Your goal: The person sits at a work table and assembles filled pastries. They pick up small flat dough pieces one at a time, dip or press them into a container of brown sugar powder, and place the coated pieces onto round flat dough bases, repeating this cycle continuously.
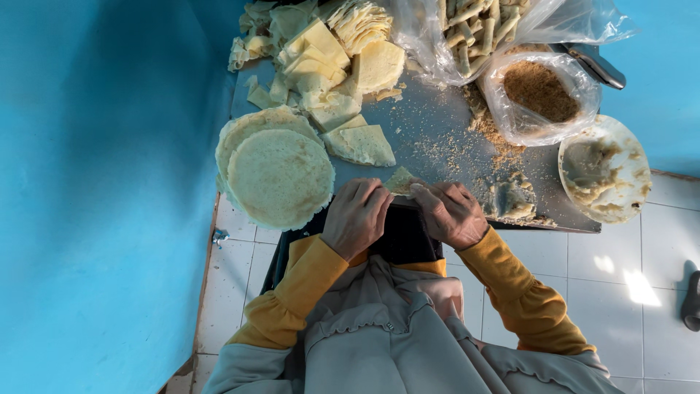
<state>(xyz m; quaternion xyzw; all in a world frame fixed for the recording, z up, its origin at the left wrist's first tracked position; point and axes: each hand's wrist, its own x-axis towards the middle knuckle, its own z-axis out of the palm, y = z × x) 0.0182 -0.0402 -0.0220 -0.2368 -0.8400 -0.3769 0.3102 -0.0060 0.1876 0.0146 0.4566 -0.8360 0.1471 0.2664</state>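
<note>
My left hand (356, 216) and my right hand (450, 214) meet at the near edge of a grey metal table (437, 117). Both pinch a small folded pale yellow wrapper piece (399, 180) between the fingertips. A stack of round thin crepes (277, 174) lies just left of my left hand. Cut wedge pieces (361, 144) lie beyond my hands. A lump of filling paste (514, 198) sits right of my right hand.
Cut wrapper pieces (321, 51) are piled at the back. A clear bag of rolled sticks (474, 25), a bag of brown crumbs (539, 91) and a smeared white bowl (605, 169) stand on the right. Blue wall on the left, white tiled floor (627, 255) below.
</note>
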